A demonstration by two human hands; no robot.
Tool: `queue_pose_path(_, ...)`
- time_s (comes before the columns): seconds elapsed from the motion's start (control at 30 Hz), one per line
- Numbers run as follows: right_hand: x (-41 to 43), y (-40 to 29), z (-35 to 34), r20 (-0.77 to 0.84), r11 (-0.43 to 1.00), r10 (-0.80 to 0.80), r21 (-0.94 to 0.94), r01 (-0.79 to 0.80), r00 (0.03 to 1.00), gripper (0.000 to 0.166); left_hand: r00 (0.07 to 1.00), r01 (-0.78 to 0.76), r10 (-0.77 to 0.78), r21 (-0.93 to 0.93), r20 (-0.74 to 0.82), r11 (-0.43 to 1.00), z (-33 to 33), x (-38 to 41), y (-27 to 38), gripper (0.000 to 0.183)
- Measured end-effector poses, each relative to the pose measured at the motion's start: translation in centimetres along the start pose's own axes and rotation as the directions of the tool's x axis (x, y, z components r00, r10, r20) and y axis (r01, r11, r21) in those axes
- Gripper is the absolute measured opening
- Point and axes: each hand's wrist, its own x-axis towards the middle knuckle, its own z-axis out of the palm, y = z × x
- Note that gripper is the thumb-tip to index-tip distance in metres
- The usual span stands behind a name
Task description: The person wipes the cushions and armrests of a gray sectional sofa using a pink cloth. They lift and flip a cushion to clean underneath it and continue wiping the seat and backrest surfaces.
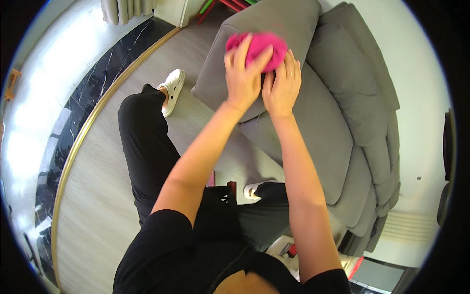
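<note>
A bright pink bundle of soft fabric, perhaps a rolled cloth or garment, is held in front of me above the grey sofa's chaise section. My left hand lies over its left and near side, with the fingers spread across the fabric. Against its right lower edge, my right hand has its fingers extended together, a ring on one of them. The two hands sit close side by side. The underside of the bundle is hidden, and the fingertips of my left hand are slightly blurred.
Back cushions line the sofa's right side along a white wall. My white clog stands on the wood-look floor. Red and green bars show beyond the chaise. A curtain hangs at upper left.
</note>
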Motion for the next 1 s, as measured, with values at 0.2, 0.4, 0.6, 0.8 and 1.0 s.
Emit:
queue_pose_path(0.2,-0.9,-2.6,0.4,0.095,0.969,0.060,-0.245,-0.035,0.994,0.073,0.969,0.230,-0.237,0.088,0.072,0.969,2.7,-17.6,-6.8,0.039)
queue_pose_path(0.4,-1.7,-2.3,0.5,0.096,0.945,0.135,-0.312,-0.099,0.986,0.077,0.238,0.939,-0.934,-0.310,0.267,0.151,1.6,-19.4,-8.2,0.063)
queue_pose_path(0.6,-1.5,-2.6,1.4,0.024,0.936,0.118,-0.336,-0.103,0.993,0.077,0.698,0.716,-0.716,-0.069,0.025,0.695,2.3,-8.0,-2.8,0.078)
queue_pose_path(0.8,-2.0,-2.6,2.0,-0.012,0.925,0.117,-0.362,-0.113,0.993,0.072,0.925,0.377,-0.375,-0.023,0.059,0.926,0.3,-2.4,-1.1,0.064)
queue_pose_path(1.0,-1.8,-2.7,2.0,-0.026,0.950,0.065,-0.303,-0.070,0.998,0.070,0.936,0.350,-0.340,0.343,-0.092,0.872,1.3,-11.6,-11.7,0.048)
